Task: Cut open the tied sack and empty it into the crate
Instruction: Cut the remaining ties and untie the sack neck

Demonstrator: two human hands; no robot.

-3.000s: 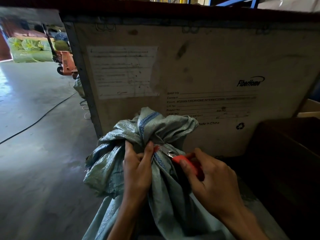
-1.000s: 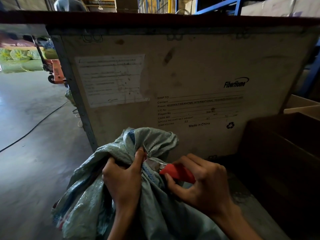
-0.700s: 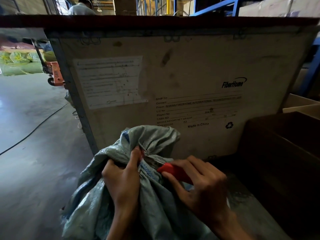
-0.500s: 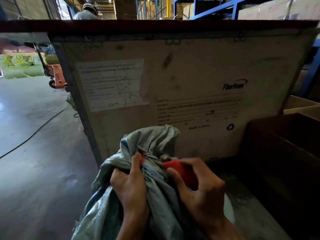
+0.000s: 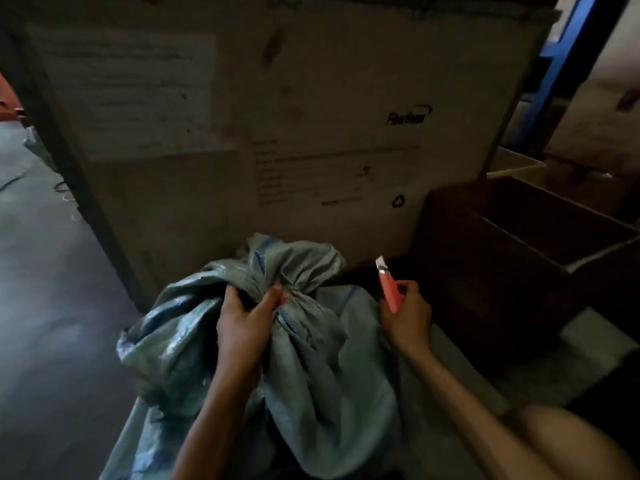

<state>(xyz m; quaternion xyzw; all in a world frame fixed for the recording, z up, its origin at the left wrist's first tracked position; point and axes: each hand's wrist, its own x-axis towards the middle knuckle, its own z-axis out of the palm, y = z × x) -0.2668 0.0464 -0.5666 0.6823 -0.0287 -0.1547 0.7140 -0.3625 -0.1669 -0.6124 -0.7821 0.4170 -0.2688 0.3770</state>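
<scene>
On the concrete floor [image 5: 52, 341], at the foot of the big crate [image 5: 311, 98], the woven plastic sack [image 5: 311, 358] stands bunched and crinkled, grey-green with a blue stripe. My left hand [image 5: 242, 327] is pressed tight round its gathered neck, thumb just below the reddish tie [image 5: 284, 299], which looks uncut. To the right, well clear of the fabric, my right hand [image 5: 405, 317] pinches a red utility knife [image 5: 389, 289], its short blade pointing up. Farthest right sits a dark open box [image 5: 519, 237]. I judge the risk is the blade skidding on slick weave toward my left thumb, or slashing the sack so the contents spill short of the crate.
</scene>
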